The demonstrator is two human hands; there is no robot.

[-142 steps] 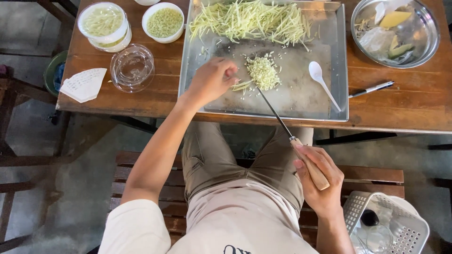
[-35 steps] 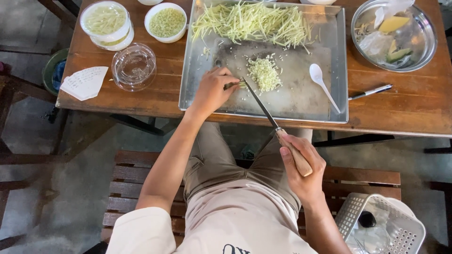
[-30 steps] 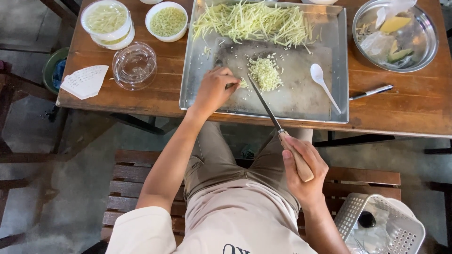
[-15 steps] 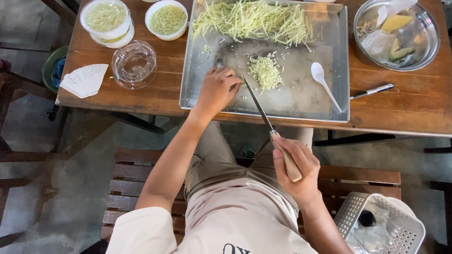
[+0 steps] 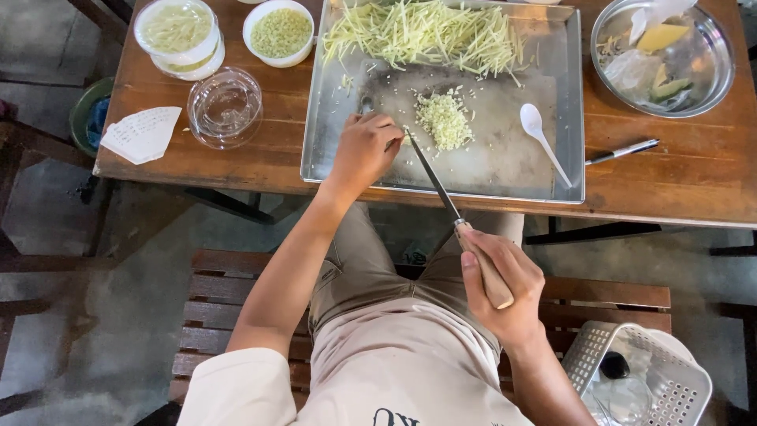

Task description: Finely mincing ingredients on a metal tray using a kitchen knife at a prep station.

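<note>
The right hand [image 5: 505, 288] is nearest, down over the lap, closed around the wooden handle of a knife [image 5: 441, 193]. The blade runs up and left from that hand, crossing the near edge of the tray [image 5: 564, 170] and ending beside the left hand [image 5: 364, 151].

The left hand rests on the tray with its fingers curled under; whether it pinches anything cannot be told. The knife tip lies just to its right, touching or nearly so. Right of the tip, near the left hand, sits a small heap of chopped bits [image 5: 444, 120]. Further right on the tray lies a white spoon [image 5: 540, 136], well apart from both hands.

Beyond the left hand, along the far side of the tray, lies a long pile of green strips [image 5: 430, 33].

The tray sits on a wooden counter [image 5: 662, 189]. Left of the left hand stands a clear glass bowl [image 5: 225, 106], and further left a folded paper [image 5: 143, 134]. Beyond those are two white bowls: one with fine green bits [image 5: 278, 31], one covered tub of pale shreds [image 5: 178, 33]. Far right of the tray, a pen [image 5: 623, 151] lies on the counter, and past it a steel bowl [image 5: 710, 75] holding scraps.

Right of the right hand, on the bench, stands a white basket [image 5: 670, 379].
</note>
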